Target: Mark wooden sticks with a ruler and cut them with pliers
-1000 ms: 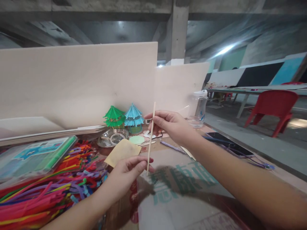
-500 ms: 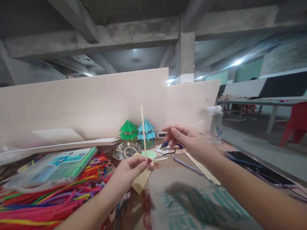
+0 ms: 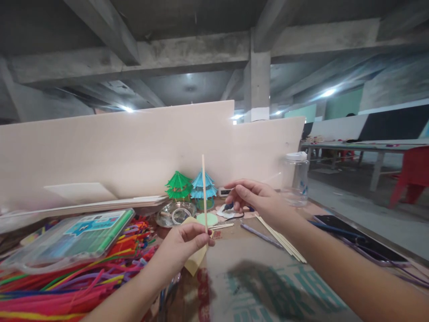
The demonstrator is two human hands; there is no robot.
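Note:
My left hand [image 3: 190,240] pinches a thin wooden stick [image 3: 204,192] near its lower end and holds it almost upright above the cardboard. To the right, my right hand [image 3: 250,195] hovers with its fingers loosely curled and apart, nothing visible in them. Behind the stick stand a blue tiered-roof model [image 3: 203,190] and a green one [image 3: 178,185]. A pale green disc [image 3: 207,219] lies in front of them. More wooden sticks [image 3: 281,239] rest on the cardboard [image 3: 241,255] below my right forearm, beside a purple pipe cleaner [image 3: 261,235]. Under my left hand is yellow sandpaper-like sheet [image 3: 195,263].
A clear plastic case [image 3: 72,239] sits on colourful pipe cleaners [image 3: 50,297] at left. A metal dish [image 3: 169,213] holds a ring of tape. A clear bottle [image 3: 295,179] and a phone [image 3: 362,239] are at right. A pale board [image 3: 134,152] stands behind.
The stick has become more upright in my left hand. My right hand keeps nearly the same pose. The view has tilted up slightly, so the scene sits a little lower.

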